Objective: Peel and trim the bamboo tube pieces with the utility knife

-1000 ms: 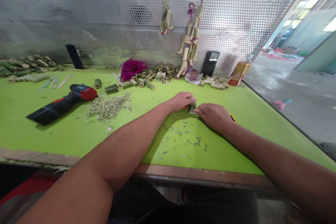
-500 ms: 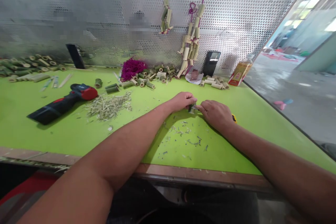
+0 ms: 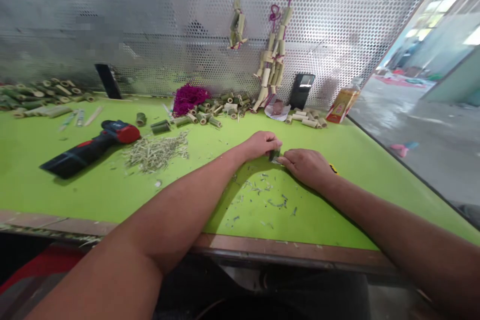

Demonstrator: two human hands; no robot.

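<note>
My left hand point(image 3: 263, 144) is closed on the top of a short green bamboo piece point(image 3: 275, 153), which stands upright on the green tabletop. Just to its right, my right hand point(image 3: 305, 164) grips a knife, its thumb reaching towards the bamboo's lower end. A yellow and black end of the knife point(image 3: 333, 169) pokes out beyond the wrist; most of the tool is covered by the hand. Thin bamboo shavings point(image 3: 277, 203) lie scattered on the tabletop in front of both hands.
A cordless power tool point(image 3: 93, 147) lies at left beside a heap of shavings point(image 3: 155, 152). Along the back are purple string point(image 3: 190, 99), bamboo pieces point(image 3: 221, 107), a phone point(image 3: 302, 91) and a bottle point(image 3: 343, 102). Strung bamboo point(image 3: 275, 55) hangs on the perforated metal panel point(image 3: 157, 20).
My right hand has shifted slightly left and down, its thumb now nearer the bamboo's lower end. The bamboo stays in my left hand, which has hardly moved.
</note>
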